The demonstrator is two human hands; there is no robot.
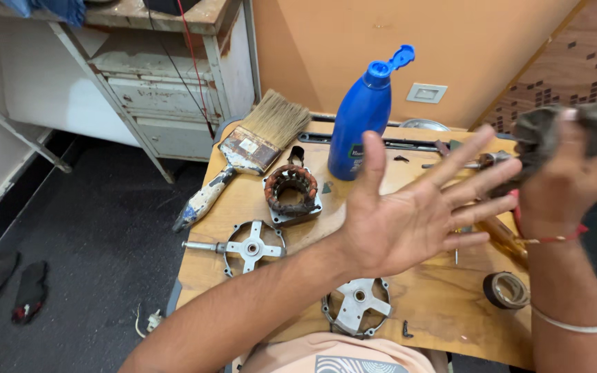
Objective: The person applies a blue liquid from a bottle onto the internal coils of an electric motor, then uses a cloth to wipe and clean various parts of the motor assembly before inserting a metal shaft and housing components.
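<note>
Left hand: wide open, fingers spread, holds nothing.
Right hand: closed around a grey crumpled rag, up above the wooden surface.
Done: motor parts lie apart.
Left: wiping looks unfinished.

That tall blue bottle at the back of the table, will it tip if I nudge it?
Likely, yes: the blue bottle stands upright, tall and narrow. Its flip cap is open, so it might spill. The smooth plastic may be slippery.
</note>
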